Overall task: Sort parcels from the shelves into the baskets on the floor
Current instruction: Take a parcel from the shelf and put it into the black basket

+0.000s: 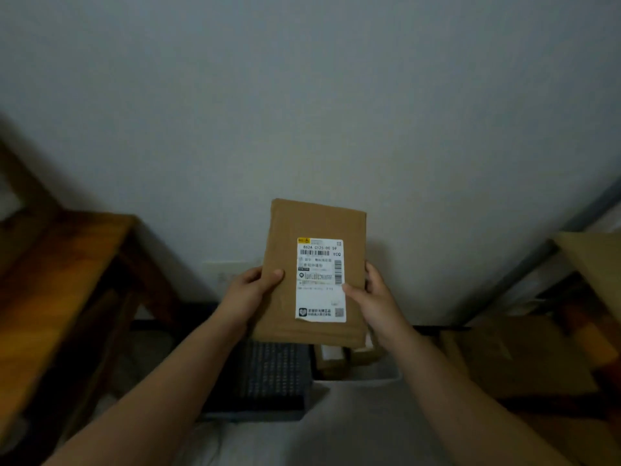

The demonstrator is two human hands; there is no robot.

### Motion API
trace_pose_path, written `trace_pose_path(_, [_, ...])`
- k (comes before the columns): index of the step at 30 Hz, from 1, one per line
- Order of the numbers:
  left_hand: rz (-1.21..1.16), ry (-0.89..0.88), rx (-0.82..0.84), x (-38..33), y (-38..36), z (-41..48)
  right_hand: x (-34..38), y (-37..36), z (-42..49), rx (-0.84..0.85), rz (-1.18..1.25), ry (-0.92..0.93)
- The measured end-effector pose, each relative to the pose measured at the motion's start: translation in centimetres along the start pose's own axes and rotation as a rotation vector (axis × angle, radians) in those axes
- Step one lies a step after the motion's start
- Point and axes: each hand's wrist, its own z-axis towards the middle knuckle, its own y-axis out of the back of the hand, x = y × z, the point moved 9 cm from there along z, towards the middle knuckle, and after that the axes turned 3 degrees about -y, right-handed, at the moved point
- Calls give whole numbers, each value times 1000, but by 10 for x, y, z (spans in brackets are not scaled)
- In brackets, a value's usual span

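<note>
Left hand (pixel 250 287) grips left edge of parcel (pixel 285 311), right hand (pixel 376 294) grips right edge, thumb on label (pixel 321 297). Parcel upright at frame ctr, above dark basket (pixel 268 375) and white basket (pixel 356 381) w/ boxes (pixel 331 356), lower ctr.

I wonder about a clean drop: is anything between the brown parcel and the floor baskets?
Nothing visible. The left hand and right hand hold the brown parcel in open air above the dark basket and the white basket.
</note>
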Motion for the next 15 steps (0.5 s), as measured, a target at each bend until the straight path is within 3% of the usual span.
trace_pose_path(8, [37, 110, -182, 53, 170, 35, -54, -176, 33, 87, 7, -175])
trace_pose_path(15, [87, 172, -230, 119, 209, 88, -124, -224, 81, 134, -50, -333])
